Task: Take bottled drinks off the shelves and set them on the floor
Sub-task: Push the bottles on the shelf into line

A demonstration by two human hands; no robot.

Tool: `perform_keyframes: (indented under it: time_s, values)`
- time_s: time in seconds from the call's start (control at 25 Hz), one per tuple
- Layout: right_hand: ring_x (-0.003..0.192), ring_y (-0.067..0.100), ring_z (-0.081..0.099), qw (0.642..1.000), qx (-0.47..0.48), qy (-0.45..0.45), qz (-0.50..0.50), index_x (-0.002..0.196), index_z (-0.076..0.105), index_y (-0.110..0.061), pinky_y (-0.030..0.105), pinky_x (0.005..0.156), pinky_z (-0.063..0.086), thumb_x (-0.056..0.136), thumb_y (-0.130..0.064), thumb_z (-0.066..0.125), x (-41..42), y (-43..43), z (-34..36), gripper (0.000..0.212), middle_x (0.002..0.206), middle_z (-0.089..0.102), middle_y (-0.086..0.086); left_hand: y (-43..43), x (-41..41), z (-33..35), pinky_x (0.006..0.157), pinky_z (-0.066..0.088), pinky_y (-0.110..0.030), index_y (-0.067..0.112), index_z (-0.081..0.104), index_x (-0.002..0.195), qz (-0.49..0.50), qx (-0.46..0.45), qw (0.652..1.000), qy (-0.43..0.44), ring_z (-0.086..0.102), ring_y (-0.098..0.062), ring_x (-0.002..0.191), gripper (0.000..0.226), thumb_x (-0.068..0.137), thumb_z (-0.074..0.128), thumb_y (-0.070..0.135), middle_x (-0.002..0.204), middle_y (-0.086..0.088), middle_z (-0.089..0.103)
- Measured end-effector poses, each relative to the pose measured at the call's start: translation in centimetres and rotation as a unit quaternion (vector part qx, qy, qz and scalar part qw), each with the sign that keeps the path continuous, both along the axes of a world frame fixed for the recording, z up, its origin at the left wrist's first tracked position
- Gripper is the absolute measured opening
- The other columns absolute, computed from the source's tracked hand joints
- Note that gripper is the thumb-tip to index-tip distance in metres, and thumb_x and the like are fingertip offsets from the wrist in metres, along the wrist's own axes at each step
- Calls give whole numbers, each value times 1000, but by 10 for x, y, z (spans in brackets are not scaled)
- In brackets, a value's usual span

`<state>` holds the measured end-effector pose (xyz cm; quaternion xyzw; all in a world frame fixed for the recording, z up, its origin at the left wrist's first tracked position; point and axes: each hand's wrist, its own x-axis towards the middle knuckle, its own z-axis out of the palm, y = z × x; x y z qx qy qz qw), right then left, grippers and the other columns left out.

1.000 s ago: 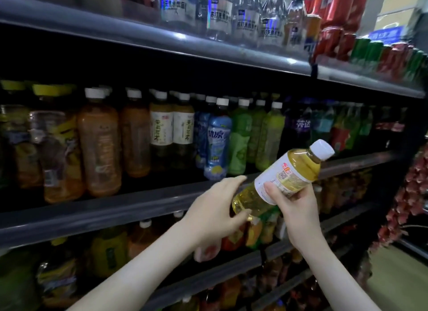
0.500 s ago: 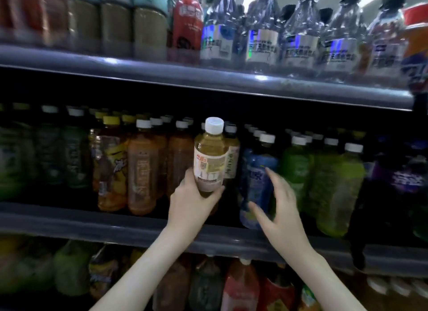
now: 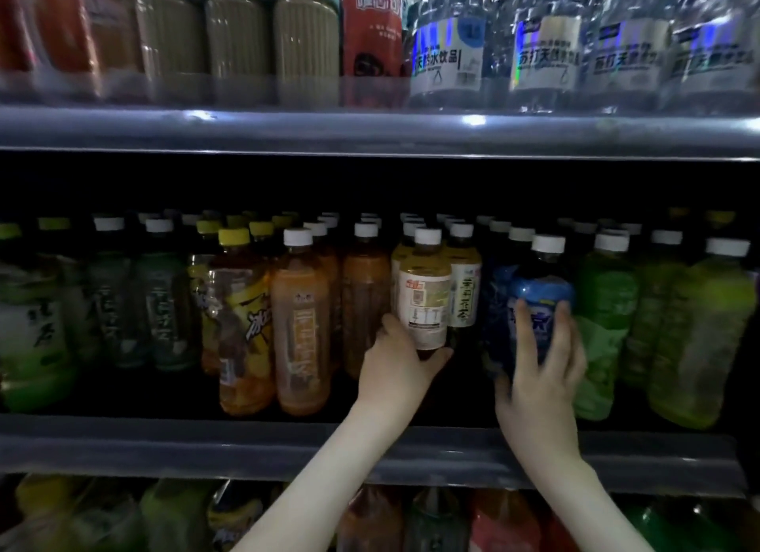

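A yellow tea bottle [image 3: 425, 292] with a white cap and pale label stands upright among the bottles of the middle shelf [image 3: 205, 444]. My left hand [image 3: 401, 370] grips its lower part from below. Just to the right, my right hand [image 3: 541, 366] wraps its fingers around a dark blue-labelled bottle [image 3: 538, 292] with a white cap, thumb on its left side. Both forearms reach up over the shelf's front edge.
Orange tea bottles [image 3: 302, 329] stand left of my left hand, green bottles [image 3: 608, 317] right of my right hand. The upper shelf [image 3: 370, 132] carries clear water bottles [image 3: 448, 45] and brown cups. More bottles fill the shelf below.
The yellow bottle went from tilted in both hands to upright in my left hand, in among the shelf's bottles. My right hand let go of it and closed around the blue bottle.
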<state>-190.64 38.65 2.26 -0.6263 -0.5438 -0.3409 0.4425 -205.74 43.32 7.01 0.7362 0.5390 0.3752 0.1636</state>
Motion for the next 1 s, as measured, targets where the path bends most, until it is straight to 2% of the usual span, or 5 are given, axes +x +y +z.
perform_keyframes:
  time_s: [0.28, 0.56, 0.72, 0.8, 1.0]
  values:
    - [137, 41, 15, 999, -38, 4, -31, 151, 24, -14, 59, 104, 32, 79, -13, 72, -4, -12, 3, 86, 157, 7, 18, -14, -8, -11, 88, 48, -34, 6, 11, 146, -2, 67, 997, 38, 47, -29, 123, 86, 88, 59, 47, 142, -14, 37]
    - [122, 25, 43, 981, -37, 68, 180, 136, 46, -3, 36, 104, 35, 92, -19, 54, -107, -69, -47, 47, 131, 51, 15, -90, -99, -99, 101, 40, -26, 2, 53, 127, -5, 311, 950, 2, 52, -22, 117, 41, 90, 52, 21, 123, -11, 58]
    - [107, 20, 57, 918, -201, 98, 326, 123, 57, -4, 28, 93, 47, 96, -19, 50, -206, -106, -120, 32, 115, 62, 9, -151, -200, -198, 80, 48, -22, 7, 57, 121, 41, 144, 986, 69, 59, -19, 105, 41, 89, 44, 28, 115, -4, 61]
    - [106, 18, 58, 852, -352, 121, 368, 124, 56, -11, 27, 88, 48, 97, -20, 51, -264, -122, -153, 29, 114, 62, 3, -179, -259, -242, 76, 51, -29, 12, 53, 126, 89, 7, 990, 112, 61, -20, 103, 42, 90, 43, 32, 117, -2, 58]
    - [104, 20, 59, 704, -581, 58, 405, 127, 48, -21, 36, 87, 49, 98, -27, 47, -424, -123, -228, 29, 119, 59, 0, -237, -427, -320, 83, 45, -36, 17, 38, 133, 202, -274, 929, 146, 54, -24, 111, 41, 94, 46, 29, 120, -3, 49]
